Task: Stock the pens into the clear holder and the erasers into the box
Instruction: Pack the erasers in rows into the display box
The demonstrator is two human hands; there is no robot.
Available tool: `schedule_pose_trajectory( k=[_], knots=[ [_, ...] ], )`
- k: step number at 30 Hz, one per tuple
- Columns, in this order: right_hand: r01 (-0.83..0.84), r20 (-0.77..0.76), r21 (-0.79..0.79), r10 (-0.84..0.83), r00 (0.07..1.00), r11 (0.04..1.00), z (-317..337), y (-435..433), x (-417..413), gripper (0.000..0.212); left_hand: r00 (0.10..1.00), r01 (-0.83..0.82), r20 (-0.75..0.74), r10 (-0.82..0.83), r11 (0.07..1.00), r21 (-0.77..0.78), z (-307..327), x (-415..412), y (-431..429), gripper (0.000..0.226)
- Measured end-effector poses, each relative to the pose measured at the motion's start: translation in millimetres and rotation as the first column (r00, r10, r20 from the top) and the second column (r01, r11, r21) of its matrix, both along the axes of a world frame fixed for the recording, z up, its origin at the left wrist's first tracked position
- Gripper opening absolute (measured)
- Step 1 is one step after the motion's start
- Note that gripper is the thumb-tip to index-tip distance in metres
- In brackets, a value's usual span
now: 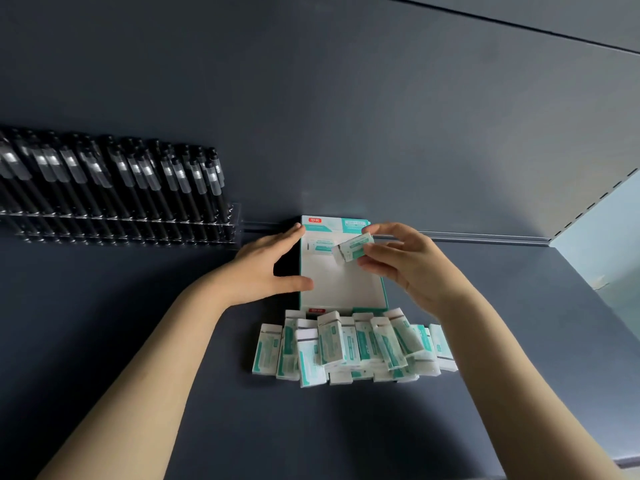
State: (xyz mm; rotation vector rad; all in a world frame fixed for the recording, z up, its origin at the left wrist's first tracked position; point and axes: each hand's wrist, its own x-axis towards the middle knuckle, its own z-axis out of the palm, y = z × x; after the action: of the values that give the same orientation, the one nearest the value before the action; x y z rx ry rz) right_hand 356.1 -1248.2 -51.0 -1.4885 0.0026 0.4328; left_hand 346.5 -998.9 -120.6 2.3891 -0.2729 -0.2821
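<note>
So the box (341,284) sat pushed back against the dark back wall (346,116), and my guess is that's why the left hand (266,268) was laid along the box's left side. Its fingers were stretched out to the back corner and the thumb touched the near part, not gripping anything, probably just keeping the light carton from sliding. The right hand (405,265) had one eraser (353,247) pinched between thumb and fingertips, tilted, hovering over the back of the box. It looked like it was being lined up next to another eraser (320,244) already lying inside at the back left, so the job seemed barely started. The loose erasers (349,344) were heaped right in front of the box, handy for quick grabs. Well off to the left of the box, the pens (114,181) stood leaning in rows in the clear holder (138,223), so that part looked done. The surface (346,427) was a matte dark grey-blue shelf deck. There was a slotted upright (595,199) to the right of the box and what looked like another shelf (554,15) overhead.
</note>
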Motion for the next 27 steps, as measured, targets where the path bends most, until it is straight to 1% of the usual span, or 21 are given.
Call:
schedule_pose_trajectory(
  k=[2, 4, 6, 8, 10, 12, 14, 16, 19, 23, 27],
  knots=[
    [-0.015, 0.009, -0.021, 0.015, 1.000, 1.000, -3, 3, 7, 0.021, 0.997, 0.051, -0.059, -0.052, 0.999, -0.013, 4, 0, 4, 0.122],
    [-0.062, 0.040, -0.077, 0.065, 0.997, 0.995, -7, 6, 13, 0.022, 0.990, 0.097, -0.106, -0.098, 0.995, -0.016, 8, 0, 7, 0.120],
    [-0.111, 0.094, -0.227, 0.135, 0.986, 0.967, -12, 8, 18, 0.028, 0.984, 0.119, -0.131, -0.120, 0.993, -0.017, 11, -1, 8, 0.115],
    [-0.128, 0.142, -0.434, 0.208, 0.968, 0.892, -18, 11, 22, 0.032, 0.985, 0.115, -0.129, -0.116, 0.993, -0.014, 11, -2, 8, 0.114],
    [-0.101, 0.195, -0.611, 0.272, 0.942, 0.785, -23, 14, 25, 0.031, 0.987, 0.108, -0.118, -0.108, 0.994, -0.008, 11, -2, 8, 0.114],
    [-0.043, 0.282, -0.717, 0.345, 0.895, 0.696, -27, 18, 27, 0.028, 0.989, 0.106, -0.103, -0.105, 0.994, 0.000, 10, -2, 7, 0.114],
    [0.037, 0.371, -0.798, 0.443, 0.816, 0.601, -29, 22, 29, 0.027, 0.990, 0.105, -0.093, -0.104, 0.994, 0.005, 10, -2, 6, 0.115],
    [0.091, 0.420, -0.825, 0.499, 0.758, 0.557, -32, 24, 32, 0.028, 0.990, 0.107, -0.090, -0.106, 0.994, 0.009, 9, -1, 6, 0.116],
    [0.125, 0.448, -0.840, 0.543, 0.710, 0.529, -36, 24, 34, 0.028, 0.990, 0.110, -0.092, -0.109, 0.994, 0.010, 9, -1, 6, 0.117],
    [0.140, 0.475, -0.838, 0.578, 0.663, 0.527, -43, 25, 35, 0.018, 0.990, 0.100, -0.103, -0.098, 0.995, 0.016, 12, -3, 4, 0.116],
    [0.142, 0.463, -0.848, 0.582, 0.668, 0.511, -44, 30, 39, 0.016, 0.990, 0.091, -0.106, -0.089, 0.996, 0.015, 15, -5, 2, 0.115]
  ],
)
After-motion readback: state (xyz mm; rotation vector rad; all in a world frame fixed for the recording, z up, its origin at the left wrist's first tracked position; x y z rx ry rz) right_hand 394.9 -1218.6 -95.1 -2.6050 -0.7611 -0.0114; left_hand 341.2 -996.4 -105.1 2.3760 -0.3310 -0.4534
